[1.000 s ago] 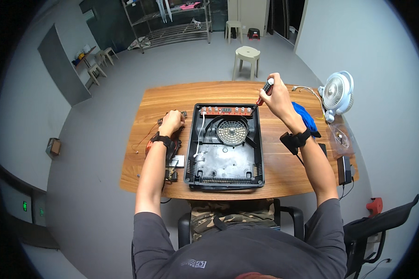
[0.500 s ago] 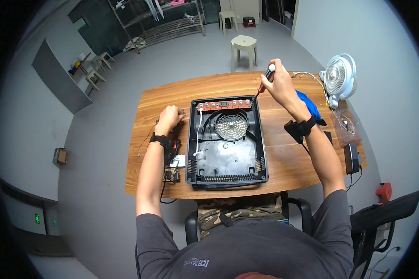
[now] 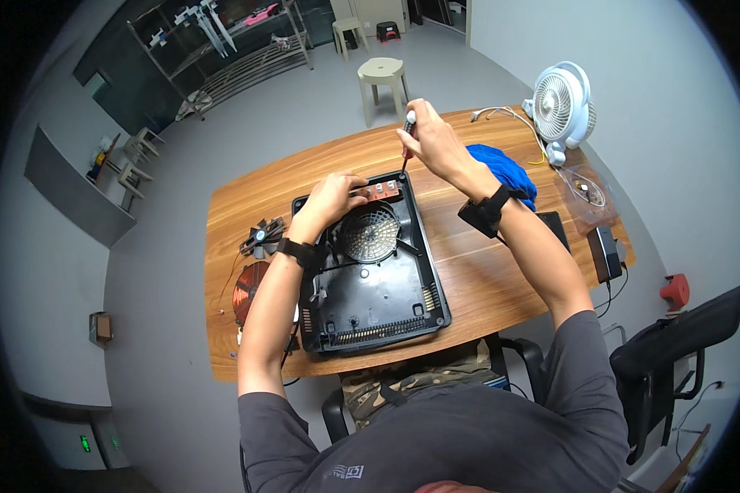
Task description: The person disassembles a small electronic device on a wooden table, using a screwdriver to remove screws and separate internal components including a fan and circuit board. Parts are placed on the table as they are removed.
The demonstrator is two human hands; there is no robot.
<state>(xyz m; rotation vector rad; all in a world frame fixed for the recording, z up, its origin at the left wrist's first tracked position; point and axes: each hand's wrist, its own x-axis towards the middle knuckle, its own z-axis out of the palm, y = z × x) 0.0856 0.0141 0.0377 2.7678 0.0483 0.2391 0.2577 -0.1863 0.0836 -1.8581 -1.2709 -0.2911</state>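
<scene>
A black plastic appliance housing (image 3: pixel 370 300) lies open on the table, with a round grille (image 3: pixel 372 232) in its floor. Along its far edge sits a narrow orange-red circuit board (image 3: pixel 382 191) with small white parts. My left hand (image 3: pixel 330 201) reaches over the board's left half, thumb and fingers bent about it; whether a small piece is between them is hidden. A screwdriver (image 3: pixel 408 138) with a red and dark handle is gripped in my right hand (image 3: pixel 437 146). It stands nearly upright, tip down at the housing's far right corner.
Left of the housing lie a black-bladed fan (image 3: pixel 263 236) and a copper-coloured coil (image 3: pixel 248 293), partly behind my left forearm. To the right are a blue cloth (image 3: pixel 506 175), a white desk fan (image 3: pixel 561 107), a clear plastic bag (image 3: pixel 588 197) and a black power adapter (image 3: pixel 605 253).
My left hand has gone from the parts at the table's left to the circuit board. My right hand still holds the screwdriver at the far right corner. The view has shifted and turned.
</scene>
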